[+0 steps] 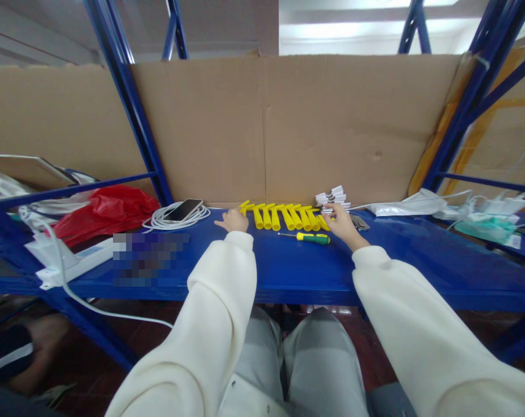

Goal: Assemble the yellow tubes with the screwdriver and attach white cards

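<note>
Yellow pieces: I see a row (275, 219) on the desk (288, 266), side by side before the cardboard (314, 116) and between the two hands; the slanted, orderly spacing probably keeps each easy to grasp.
Left hand (232, 220): at the row's left end, fingers partly curled; it seems to touch the end piece, but I can't tell whether it grips it.
Right hand (339, 225): at the row's right end, fingers bent beside the white pieces (337, 200); I can't confirm their opening or any hold.
Screwdriver (317, 238): lying in front of the row, tip toward my left, presumably within easy reach of both hands.
Phone (186, 210): on the coiled cable (156, 220), beyond the left hand.
Hard to make out: fingertips at both ends, and the small grey parts (358, 222) beside the right hand; pixelation hides a patch at the desk's left.
</note>
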